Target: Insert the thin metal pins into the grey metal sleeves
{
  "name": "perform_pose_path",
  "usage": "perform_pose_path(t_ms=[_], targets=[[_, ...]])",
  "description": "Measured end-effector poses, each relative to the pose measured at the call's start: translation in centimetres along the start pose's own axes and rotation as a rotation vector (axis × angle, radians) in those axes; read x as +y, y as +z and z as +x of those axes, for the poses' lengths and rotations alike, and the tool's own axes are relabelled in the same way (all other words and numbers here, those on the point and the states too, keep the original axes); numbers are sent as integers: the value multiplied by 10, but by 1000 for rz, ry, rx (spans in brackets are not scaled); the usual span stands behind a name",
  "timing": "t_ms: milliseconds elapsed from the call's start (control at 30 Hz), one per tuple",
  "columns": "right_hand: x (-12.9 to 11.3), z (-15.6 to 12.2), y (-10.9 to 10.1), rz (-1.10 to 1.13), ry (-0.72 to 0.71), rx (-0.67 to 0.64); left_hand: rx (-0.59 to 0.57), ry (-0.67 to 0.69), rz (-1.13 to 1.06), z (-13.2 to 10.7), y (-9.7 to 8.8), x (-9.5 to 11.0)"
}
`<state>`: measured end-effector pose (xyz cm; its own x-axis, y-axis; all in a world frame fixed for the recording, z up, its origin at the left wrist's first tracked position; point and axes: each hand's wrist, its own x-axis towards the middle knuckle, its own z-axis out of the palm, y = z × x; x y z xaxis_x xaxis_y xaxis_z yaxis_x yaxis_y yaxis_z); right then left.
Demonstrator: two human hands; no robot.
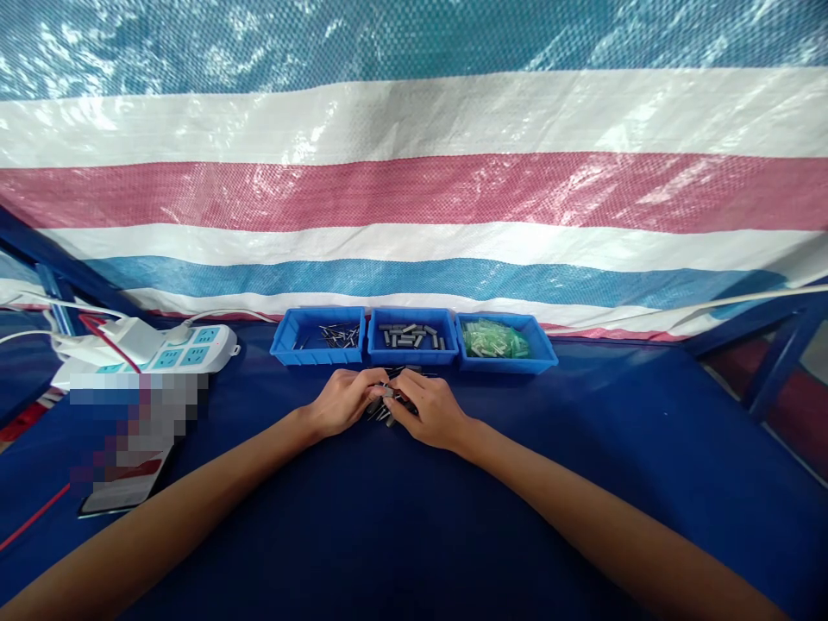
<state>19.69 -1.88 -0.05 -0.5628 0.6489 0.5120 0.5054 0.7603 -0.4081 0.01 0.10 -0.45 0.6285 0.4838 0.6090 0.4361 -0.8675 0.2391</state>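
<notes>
My left hand [340, 402] and my right hand [435, 410] meet above the table, thumbs and fingers pinched together around a small grey metal piece [388, 392]. Its exact kind is too small to make out, and my fingertips partly cover it. Under and between my hands lies a loose pile of thin metal pins and short grey cylinders [381, 415]. A few more thin dark pins show just behind my fingers, in front of the middle bin.
Three blue bins stand in a row behind my hands: the left bin [316, 355] with thin pins, the middle bin [412, 356] with short grey cylinders, the right bin [508, 366] with a green plastic bag [495, 339]. At left are a white power strip [216, 349], cables and a phone [122, 492].
</notes>
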Motion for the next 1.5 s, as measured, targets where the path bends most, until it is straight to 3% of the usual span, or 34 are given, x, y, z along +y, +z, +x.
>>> perform_pose_path(t_ms=[367, 533, 1000, 1500], targets=[[2, -1, 2, -34, -3, -1, 118, -39, 60, -6, 6, -5], [3, 0, 2, 21, 16, 58, 171, -62, 23, -6, 5, -4], [2, 0, 1, 139, 71, 150, 33, -135, -150, -5, 3, -3], [3, 0, 2, 132, 99, 102, 193, -64, -102, -1, 4, 1]])
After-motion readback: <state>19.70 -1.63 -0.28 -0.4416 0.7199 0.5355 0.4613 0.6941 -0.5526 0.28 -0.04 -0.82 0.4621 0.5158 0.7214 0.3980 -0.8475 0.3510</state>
